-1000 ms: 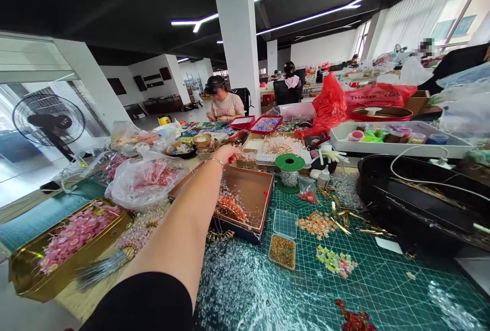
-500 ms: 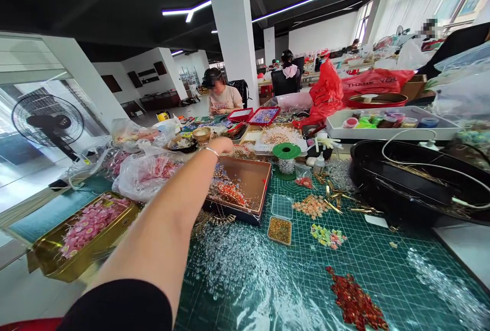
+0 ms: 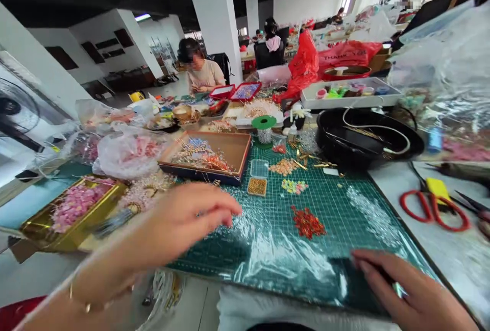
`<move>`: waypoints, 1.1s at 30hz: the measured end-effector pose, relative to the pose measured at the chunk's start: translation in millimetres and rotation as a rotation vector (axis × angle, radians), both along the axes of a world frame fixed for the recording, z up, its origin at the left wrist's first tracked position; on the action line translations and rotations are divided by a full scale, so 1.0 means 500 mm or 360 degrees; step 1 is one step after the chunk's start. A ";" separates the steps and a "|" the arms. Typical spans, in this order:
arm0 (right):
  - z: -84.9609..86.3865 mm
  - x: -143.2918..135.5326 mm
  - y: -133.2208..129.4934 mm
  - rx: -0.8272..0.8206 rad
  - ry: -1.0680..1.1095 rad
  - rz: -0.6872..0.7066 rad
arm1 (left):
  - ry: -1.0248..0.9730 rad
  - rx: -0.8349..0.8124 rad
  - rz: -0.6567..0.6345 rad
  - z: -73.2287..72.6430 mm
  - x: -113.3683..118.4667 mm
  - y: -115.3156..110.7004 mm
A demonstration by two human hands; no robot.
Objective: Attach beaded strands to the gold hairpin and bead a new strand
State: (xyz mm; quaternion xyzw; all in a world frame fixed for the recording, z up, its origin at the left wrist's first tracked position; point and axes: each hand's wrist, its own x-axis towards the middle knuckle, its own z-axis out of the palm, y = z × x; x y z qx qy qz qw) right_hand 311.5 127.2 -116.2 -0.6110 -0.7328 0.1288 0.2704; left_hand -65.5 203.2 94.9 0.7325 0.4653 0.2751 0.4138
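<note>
My left hand (image 3: 191, 216) hovers over the left part of the green cutting mat, blurred, its thumb and fingertips drawn close together. Whatever they hold, if anything, is too small to make out. Under and beside it lie loose clear beads (image 3: 245, 221). At the mat's front right, my right hand (image 3: 409, 285) is curled, thumb near forefinger; something dark shows between the fingers, its kind unclear. A pile of dark red beads (image 3: 308, 223) lies between the hands. Beyond the left hand stand a shallow box (image 3: 239, 150) of mixed beads and a small case of gold beads (image 3: 256, 186).
Red-handled scissors (image 3: 417, 206) lie at the right beside a black basin (image 3: 329, 142). A gold box (image 3: 69, 239) of pink pieces is at the left. A green spool (image 3: 264, 122) stands behind the mat. Across the table sits another person (image 3: 204, 73).
My left hand has come back from beyond the bead box to above the mat. My right hand has come into view at the lower right. The view has turned down and right.
</note>
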 end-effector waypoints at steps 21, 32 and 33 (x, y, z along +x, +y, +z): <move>0.045 -0.131 0.207 0.0297 -0.0748 0.0953 | 0.0407 -0.0093 -0.0071 -0.240 0.037 -0.170; 0.043 -0.094 0.194 0.0601 -0.0717 0.0775 | 0.0477 0.0195 0.0287 -0.250 -0.001 -0.160; 0.054 -0.081 0.179 0.0616 -0.0702 0.0739 | 0.0484 0.0214 0.0311 -0.252 0.000 -0.160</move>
